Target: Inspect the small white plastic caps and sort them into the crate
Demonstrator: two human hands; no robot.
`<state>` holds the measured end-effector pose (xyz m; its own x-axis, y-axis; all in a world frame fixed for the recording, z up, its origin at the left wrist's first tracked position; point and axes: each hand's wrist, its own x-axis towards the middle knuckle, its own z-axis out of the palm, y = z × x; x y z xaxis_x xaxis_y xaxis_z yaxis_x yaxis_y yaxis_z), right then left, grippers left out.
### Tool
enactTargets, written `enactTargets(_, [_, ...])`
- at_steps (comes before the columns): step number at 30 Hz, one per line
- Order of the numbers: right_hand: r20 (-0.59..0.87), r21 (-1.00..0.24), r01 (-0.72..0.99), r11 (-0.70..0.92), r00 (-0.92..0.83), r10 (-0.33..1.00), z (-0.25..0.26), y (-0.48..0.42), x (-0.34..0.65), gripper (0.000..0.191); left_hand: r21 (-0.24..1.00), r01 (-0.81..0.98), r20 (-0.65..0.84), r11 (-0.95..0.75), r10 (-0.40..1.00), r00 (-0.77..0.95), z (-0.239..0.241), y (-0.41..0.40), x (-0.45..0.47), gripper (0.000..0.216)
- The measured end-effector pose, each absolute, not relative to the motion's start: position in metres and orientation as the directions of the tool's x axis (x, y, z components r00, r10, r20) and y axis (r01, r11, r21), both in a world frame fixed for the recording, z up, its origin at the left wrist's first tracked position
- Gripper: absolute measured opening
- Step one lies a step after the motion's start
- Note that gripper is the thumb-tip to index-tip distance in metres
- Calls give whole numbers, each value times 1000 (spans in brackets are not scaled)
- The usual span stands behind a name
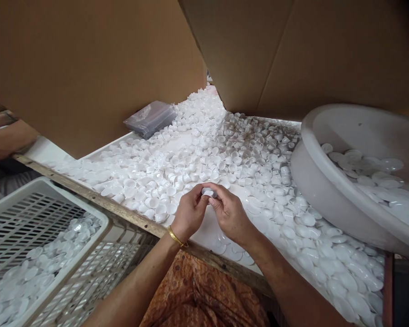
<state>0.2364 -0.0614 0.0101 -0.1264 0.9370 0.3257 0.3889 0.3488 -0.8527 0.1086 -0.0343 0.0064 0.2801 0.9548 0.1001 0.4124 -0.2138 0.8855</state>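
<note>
Near the table's front edge, my left hand (191,211) and my right hand (231,212) meet with fingers curled and thumbs close together. Between them they grip a small white cup (209,193); the fingers cover most of it. Just beyond my hands spreads a thick layer of small white cups (191,159), lying at all angles. To the right of my right hand lie flatter white pieces like little saucers (330,263). A few more flat white pieces (236,254) rest beneath my wrists.
A large whitish tub (301,168) with flat white discs stands at right. At lower left, a slatted plastic basket (105,218) holds small white pieces. Cardboard sheets (98,68) wall the back. A stack of clear plastic bags (150,118) lies behind the cups. Another person's arm (10,138) shows at left.
</note>
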Motion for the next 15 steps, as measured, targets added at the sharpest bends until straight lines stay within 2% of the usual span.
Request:
enactTargets(3, [350,-838,425,342,-62,935,8,-62,234,37,839,497,133,-220,970,205,4,-38,115,19])
enactTargets(6, [351,-835,455,310,5,937,6,-63,230,36,844,491,138,-218,971,194,1,-38,122,16])
enactTargets(8, [332,-844,444,302,-10,943,8,-65,228,36,858,469,123,-210,970,209,2,-37,124,16])
enactTargets(12, [178,-916,326,234,-194,965,22,-65,240,53,939,332,-7,-94,957,291,22,-34,99,23])
enactTargets(13, [124,-925,331,185,-197,972,26,-64,249,57,942,334,-60,-37,959,277,30,-34,82,27])
enactTargets(15, [25,-888,455,65,-94,995,33,-59,276,53,875,480,-129,51,983,130,43,-34,34,34])
